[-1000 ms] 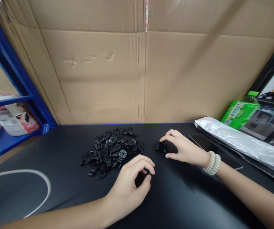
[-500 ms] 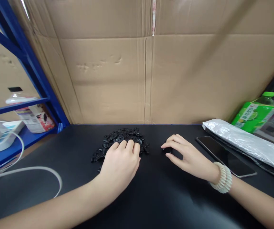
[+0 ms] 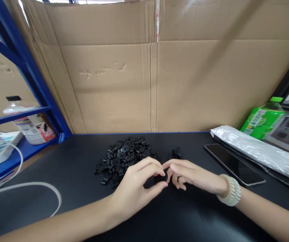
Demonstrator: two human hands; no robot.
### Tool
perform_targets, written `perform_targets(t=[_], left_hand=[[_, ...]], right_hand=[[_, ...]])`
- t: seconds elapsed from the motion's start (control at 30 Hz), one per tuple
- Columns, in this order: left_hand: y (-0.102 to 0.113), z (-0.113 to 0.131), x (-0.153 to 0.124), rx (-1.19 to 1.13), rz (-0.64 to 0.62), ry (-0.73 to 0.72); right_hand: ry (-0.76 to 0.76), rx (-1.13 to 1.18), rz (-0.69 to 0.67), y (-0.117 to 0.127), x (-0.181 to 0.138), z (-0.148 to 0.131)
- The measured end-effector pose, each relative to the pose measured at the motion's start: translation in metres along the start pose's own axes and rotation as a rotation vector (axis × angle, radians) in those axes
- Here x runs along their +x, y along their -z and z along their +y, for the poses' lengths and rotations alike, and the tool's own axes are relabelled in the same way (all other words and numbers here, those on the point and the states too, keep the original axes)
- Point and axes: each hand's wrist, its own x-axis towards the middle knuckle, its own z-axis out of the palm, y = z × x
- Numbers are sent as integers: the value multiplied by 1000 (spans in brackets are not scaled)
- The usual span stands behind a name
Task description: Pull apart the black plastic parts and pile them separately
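Observation:
Between the fingertips of my left hand [image 3: 138, 183] is a small round black plastic part [image 3: 164, 177], pinched by thumb and fingers. My right hand [image 3: 194, 174] meets it from the other side, its thumb and forefinger closed at the part's right edge and the other fingers curled beneath. Fingertips cover much of the part. Behind my left hand spreads a heap of black plastic parts [image 3: 124, 154], several with round, spoked faces. A smaller group of black parts [image 3: 175, 154] lies just beyond my right hand.
A phone [image 3: 235, 164] lies to the right, beside a silvery plastic package [image 3: 255, 144] and a green bottle [image 3: 262, 121]. On the left are a blue shelf frame [image 3: 31, 77], another bottle [image 3: 33, 126], a power strip [image 3: 0, 151] and a white cable [image 3: 56, 193]. Cardboard [image 3: 109, 87] stands behind.
My left hand has come off the heap toward me and right, with a black part in its fingers. My right hand has drawn back from the small group and met it.

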Motion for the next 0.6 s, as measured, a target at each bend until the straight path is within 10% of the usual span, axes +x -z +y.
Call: perform_targets(t=[0.2,0.6], left_hand=[[-22,-3,-9,-327,36,186],[-29,-6,-12,-426,71,225]], right_hand=[[-67,352,-237,-10,0,6],[-50,366,-169,-17,2,5]])
